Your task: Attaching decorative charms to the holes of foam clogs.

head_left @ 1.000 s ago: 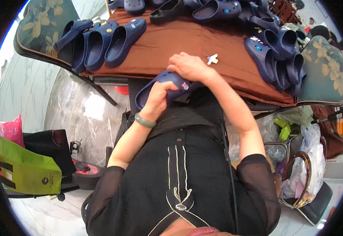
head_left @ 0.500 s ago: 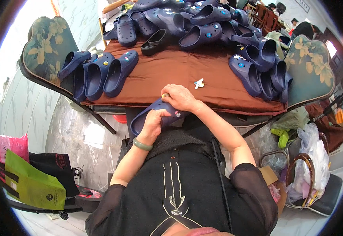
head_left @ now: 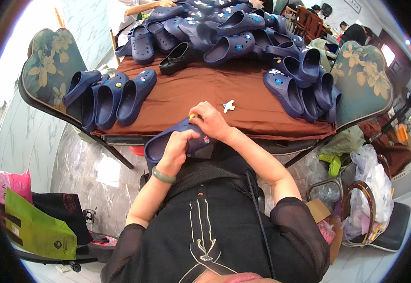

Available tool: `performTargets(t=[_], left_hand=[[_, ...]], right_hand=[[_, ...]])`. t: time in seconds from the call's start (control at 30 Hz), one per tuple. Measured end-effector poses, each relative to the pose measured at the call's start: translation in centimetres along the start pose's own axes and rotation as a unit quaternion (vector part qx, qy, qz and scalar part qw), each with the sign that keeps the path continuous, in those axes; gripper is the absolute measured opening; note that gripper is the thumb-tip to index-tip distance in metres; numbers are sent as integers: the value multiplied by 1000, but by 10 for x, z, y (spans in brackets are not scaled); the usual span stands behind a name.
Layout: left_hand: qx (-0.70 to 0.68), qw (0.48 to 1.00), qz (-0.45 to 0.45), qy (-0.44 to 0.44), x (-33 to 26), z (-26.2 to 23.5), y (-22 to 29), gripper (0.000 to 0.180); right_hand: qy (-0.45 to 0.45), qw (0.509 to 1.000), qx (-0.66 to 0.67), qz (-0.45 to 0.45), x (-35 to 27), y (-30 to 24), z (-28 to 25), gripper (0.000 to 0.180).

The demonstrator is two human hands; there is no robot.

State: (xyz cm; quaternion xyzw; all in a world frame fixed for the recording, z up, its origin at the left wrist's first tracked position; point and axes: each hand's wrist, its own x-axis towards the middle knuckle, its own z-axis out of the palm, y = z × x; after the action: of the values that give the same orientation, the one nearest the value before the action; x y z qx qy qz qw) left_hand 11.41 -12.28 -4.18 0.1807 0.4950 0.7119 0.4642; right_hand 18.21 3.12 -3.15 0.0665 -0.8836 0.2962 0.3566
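Observation:
A navy blue clog (head_left: 157, 144) is held over my lap at the table's near edge. My left hand (head_left: 177, 147) is closed round its side, thumb across the upper. My right hand (head_left: 210, 121) bends over the toe part, its fingers pinching a small yellow shoe charm (head_left: 193, 115) against the holes. A small pink and white charm (head_left: 206, 139) sits on the upper close to my right wrist. Beyond my hands, a white figure-shaped charm (head_left: 228, 106) lies loose on the brown cloth (head_left: 186, 92).
Navy clogs with charms stand in a left group (head_left: 137, 94) and a right group (head_left: 285, 92). A large heap of clogs (head_left: 231, 49) covers the far end, a black clog (head_left: 176, 59) before it. Floral chair backs (head_left: 50, 70) flank the table. Plastic bags (head_left: 368, 193) lie right.
My head view has shifted slightly, moving the table and clogs a little left in the picture. Both hands keep their hold on the clog and charm.

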Motion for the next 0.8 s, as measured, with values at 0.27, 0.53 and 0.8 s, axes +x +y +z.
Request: performTargets(t=[0.27,0.53,0.8], left_hand=[[-136,987,-65,-62,48,-24,11,15],[-209,973,-37,-86,38,-21,6,25],[-244,964,-84,-59,51,-28,-6,23]], right_hand=[[-17,991,-74,107,9,11,-3,18],[-194,972,94,94,26,15,-28,17],[-100,990,-102,-3,12,6,-8,12]])
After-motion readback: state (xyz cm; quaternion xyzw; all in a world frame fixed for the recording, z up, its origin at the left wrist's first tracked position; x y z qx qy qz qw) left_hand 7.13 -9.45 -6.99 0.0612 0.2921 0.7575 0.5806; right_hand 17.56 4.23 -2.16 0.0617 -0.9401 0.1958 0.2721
